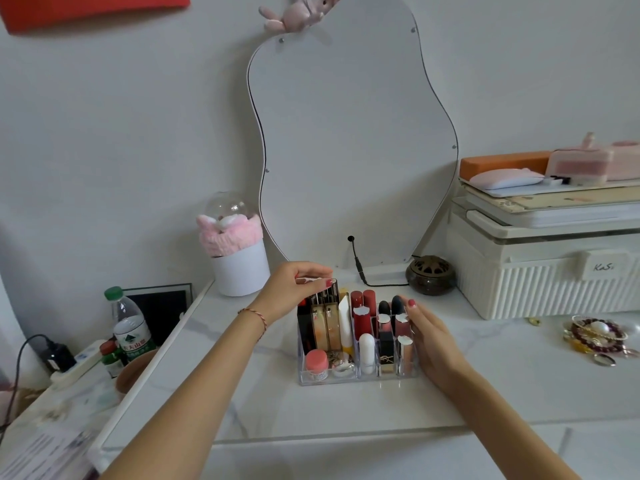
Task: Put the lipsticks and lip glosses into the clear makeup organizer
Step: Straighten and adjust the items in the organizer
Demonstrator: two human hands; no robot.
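The clear makeup organizer (346, 378) stands on the white marble table, filled with upright lipsticks and lip glosses: red tubes (362, 322), black and gold tubes (327, 327), a black YSL lipstick (385, 351) and a white tube (367, 351). My left hand (294, 292) reaches over the back left corner, its fingertips pinched on the top of a tall dark lip gloss (332, 289) standing in the organizer. My right hand (433, 337) lies flat against the organizer's right side, fingers apart, holding nothing.
A wavy mirror (349, 140) leans on the wall behind. A white pot with a pink plush (239, 261) stands at the back left, a dark round burner (430, 275) and a cream storage box (547, 265) at the right. Jewellery (595, 337) lies far right. Bottles (130, 327) stand on a lower side table.
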